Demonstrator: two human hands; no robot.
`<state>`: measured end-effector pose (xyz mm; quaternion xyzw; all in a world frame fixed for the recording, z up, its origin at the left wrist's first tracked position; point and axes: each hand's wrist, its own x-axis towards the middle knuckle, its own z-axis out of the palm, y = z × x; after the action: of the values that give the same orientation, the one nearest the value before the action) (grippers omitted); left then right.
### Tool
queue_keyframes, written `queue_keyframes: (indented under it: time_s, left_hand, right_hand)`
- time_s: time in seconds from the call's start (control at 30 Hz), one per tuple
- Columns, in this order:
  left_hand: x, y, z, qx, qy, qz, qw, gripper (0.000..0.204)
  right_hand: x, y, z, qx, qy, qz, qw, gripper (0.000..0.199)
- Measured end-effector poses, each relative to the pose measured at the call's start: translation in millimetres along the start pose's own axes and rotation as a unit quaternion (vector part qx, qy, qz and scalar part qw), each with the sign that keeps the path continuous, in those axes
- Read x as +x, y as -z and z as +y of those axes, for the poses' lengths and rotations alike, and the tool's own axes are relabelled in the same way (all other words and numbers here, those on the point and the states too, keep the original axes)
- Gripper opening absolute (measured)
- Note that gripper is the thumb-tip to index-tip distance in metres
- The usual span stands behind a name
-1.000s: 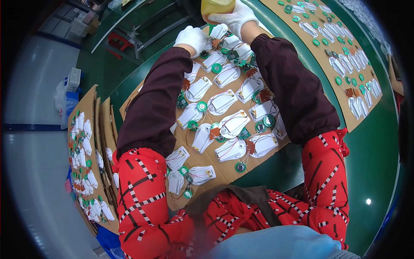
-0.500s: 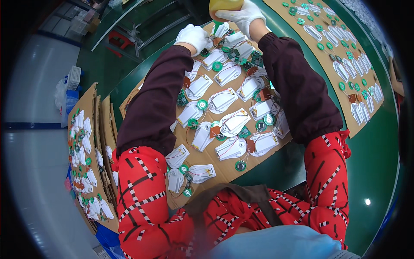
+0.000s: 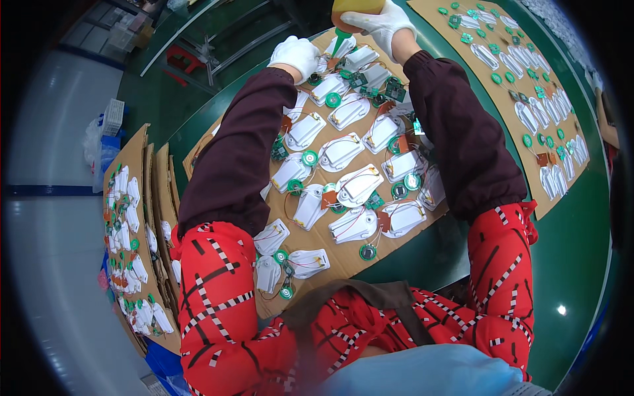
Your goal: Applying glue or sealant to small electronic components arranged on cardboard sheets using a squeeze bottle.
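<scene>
Gloves cover both hands: the right hand (image 3: 382,21) pinches a yellow squeeze bottle (image 3: 354,6), green nozzle down over the far white housings (image 3: 360,58), while the left hand (image 3: 297,54), fingers curled, steadies the cardboard sheet (image 3: 343,264).

electronics assembly workshop, green workbench (image 3: 581,264), cardboard sheets (image 3: 343,254) of white wired parts (image 3: 356,186), stacked sheets (image 3: 132,251) alongside

Crowded right across the cardboard sheet (image 3: 343,254) with white plastic housings (image 3: 360,188), green discs (image 3: 309,158) and thin wires, only narrow strips of bare card between. Both forearms lying over the sheet, blocking its left and right margins. Open green tabletop (image 3: 462,247) between this sheet and the second loaded sheet (image 3: 528,119) at right
</scene>
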<state>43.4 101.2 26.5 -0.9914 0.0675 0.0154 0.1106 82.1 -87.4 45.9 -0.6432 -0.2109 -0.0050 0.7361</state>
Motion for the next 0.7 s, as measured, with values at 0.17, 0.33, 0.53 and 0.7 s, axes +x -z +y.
queue_keyframes:
  time_s: [0.17, 0.33, 0.53, 0.7]
  left_hand:
    - [-0.7, 2.9, 2.2, 0.007, -0.001, 0.001, 1.0, 0.025]
    - [-0.2, 1.6, 3.9, 0.008, 0.002, 0.002, 1.0, 0.024]
    - [-0.3, -13.4, 1.6, -0.033, 0.04, 0.07, 0.996, 0.025]
    - [4.6, -19.4, -3.6, -0.041, 0.038, 0.068, 0.996, 0.027]
  right_hand:
    - [-4.8, -2.9, -10.0, -0.046, -0.059, 0.015, 0.997, 0.048]
    - [4.2, -0.7, 14.5, 0.002, -0.005, 0.009, 1.0, 0.049]
    - [-2.9, 0.9, 1.3, 0.086, -0.006, 0.099, 0.991, 0.046]
    - [4.6, 7.2, 13.0, 0.028, -0.01, 0.099, 0.995, 0.046]
